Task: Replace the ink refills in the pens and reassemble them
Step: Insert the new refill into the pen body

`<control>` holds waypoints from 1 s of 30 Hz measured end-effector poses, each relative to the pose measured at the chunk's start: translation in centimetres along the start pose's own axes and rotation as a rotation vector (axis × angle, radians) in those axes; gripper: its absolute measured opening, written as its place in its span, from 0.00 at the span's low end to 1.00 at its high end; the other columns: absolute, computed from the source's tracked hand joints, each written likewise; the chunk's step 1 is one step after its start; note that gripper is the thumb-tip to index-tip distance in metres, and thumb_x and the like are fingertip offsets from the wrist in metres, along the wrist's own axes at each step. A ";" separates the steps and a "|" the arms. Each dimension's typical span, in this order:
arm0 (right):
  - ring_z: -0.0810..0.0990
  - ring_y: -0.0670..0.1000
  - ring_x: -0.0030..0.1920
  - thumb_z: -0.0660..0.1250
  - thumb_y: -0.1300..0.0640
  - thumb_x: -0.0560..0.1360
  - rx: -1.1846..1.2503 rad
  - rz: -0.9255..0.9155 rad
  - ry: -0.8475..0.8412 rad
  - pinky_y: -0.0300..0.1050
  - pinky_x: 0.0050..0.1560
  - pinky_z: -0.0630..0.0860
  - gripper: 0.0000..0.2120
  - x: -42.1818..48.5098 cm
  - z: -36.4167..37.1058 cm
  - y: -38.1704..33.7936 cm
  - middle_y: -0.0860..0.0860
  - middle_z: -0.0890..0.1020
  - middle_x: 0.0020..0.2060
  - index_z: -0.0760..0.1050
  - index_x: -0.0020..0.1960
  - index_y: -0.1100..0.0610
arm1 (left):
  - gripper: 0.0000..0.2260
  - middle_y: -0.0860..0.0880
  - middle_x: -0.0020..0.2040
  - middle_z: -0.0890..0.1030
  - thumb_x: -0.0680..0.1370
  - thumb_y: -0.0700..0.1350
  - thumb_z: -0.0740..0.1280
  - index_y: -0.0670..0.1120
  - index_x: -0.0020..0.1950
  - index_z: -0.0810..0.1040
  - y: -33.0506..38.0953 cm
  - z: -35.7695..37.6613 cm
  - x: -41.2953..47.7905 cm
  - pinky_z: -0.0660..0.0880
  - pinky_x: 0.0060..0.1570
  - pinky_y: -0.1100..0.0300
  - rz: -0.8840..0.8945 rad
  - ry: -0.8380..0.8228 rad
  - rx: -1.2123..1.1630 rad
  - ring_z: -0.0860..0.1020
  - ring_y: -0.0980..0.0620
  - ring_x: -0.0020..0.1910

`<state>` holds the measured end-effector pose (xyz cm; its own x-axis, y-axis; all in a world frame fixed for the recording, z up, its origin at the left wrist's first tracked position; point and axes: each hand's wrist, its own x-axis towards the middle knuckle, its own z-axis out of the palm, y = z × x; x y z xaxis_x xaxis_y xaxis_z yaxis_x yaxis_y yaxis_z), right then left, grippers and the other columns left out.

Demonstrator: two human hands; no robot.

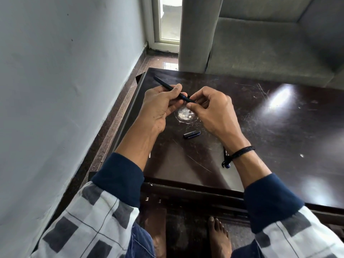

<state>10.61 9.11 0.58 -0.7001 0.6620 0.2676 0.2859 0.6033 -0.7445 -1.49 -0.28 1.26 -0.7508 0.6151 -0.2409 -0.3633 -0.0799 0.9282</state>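
A dark pen barrel (167,86) slants above the dark table, its far end pointing up-left. My left hand (160,105) grips the barrel's middle between thumb and fingers. My right hand (212,108) pinches the barrel's near end, where a blue section shows. A dark pen cap (191,134) with a blue end lies on the table below my hands. Another pen (227,161), black with a blue tip, lies on the table, mostly hidden behind my right wrist.
The dark wooden table (270,127) is scratched, with a worn pale patch (185,115) under my hands. A grey sofa (260,43) stands right behind it. A pale wall (65,90) runs close on the left. My bare feet show under the table's near edge.
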 end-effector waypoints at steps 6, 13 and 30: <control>0.85 0.47 0.38 0.76 0.52 0.76 0.048 0.008 -0.031 0.53 0.46 0.83 0.05 0.0 0.1 0.1 0.47 0.85 0.35 0.82 0.49 0.52 | 0.02 0.43 0.42 0.85 0.78 0.39 0.71 0.42 0.46 0.81 0.1 -0.1 0.1 0.83 0.47 0.61 0.004 0.007 -0.014 0.85 0.49 0.45; 0.85 0.46 0.36 0.73 0.55 0.79 0.023 0.006 -0.033 0.54 0.46 0.83 0.04 0.0 0.2 0.2 0.46 0.85 0.33 0.80 0.47 0.54 | 0.02 0.43 0.43 0.86 0.78 0.39 0.71 0.42 0.46 0.81 0.1 0.0 -0.1 0.83 0.47 0.61 0.008 -0.005 -0.009 0.85 0.48 0.46; 0.82 0.45 0.37 0.75 0.42 0.75 -0.021 0.050 -0.013 0.48 0.42 0.81 0.12 0.1 -0.4 -0.1 0.45 0.84 0.34 0.82 0.45 0.50 | 0.02 0.42 0.43 0.86 0.79 0.39 0.70 0.40 0.49 0.82 0.0 0.1 -0.2 0.83 0.48 0.58 0.016 -0.007 0.002 0.85 0.48 0.45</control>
<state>10.78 9.29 1.00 -0.6930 0.6859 0.2220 0.3345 0.5787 -0.7438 -1.28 -0.35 1.35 -0.7523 0.6196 -0.2241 -0.3504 -0.0882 0.9324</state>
